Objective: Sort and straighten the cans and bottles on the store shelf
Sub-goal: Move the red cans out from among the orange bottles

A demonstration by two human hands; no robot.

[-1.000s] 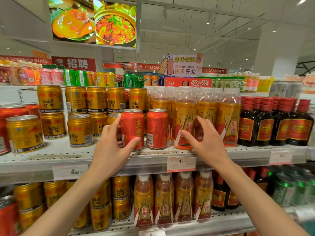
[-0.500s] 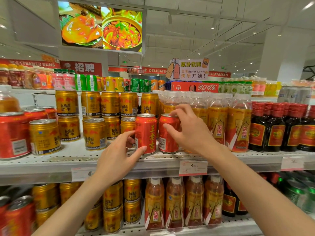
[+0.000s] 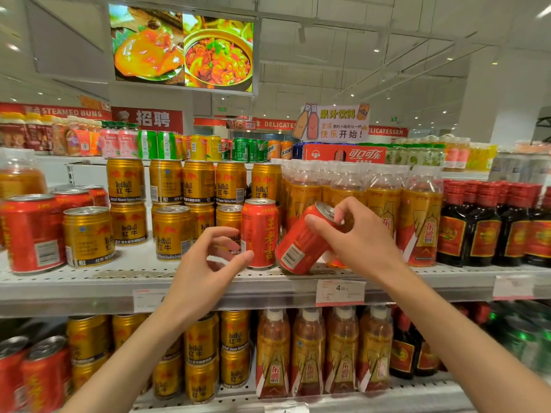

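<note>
In the head view, at centre frame, my right hand (image 3: 362,236) now grips a red aluminium herbal-tea can (image 3: 301,244), fingers curled round its top; half a second ago it stood upright, now it tilts right, lower edge on the white perforated shelf (image 3: 89,278). So it's coming out for re-sorting. My left hand (image 3: 205,263), loosely curled, holds nothing, thumb touching the upright red can (image 3: 260,232).

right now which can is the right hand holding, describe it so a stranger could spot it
On the upper shelf, find where the gold cans meet the amber bottles. Two red cans sit there; it is the right-hand one, the tilted red can, gripped by the right hand. Its neighbour, the upright red can, stands straight.
</note>
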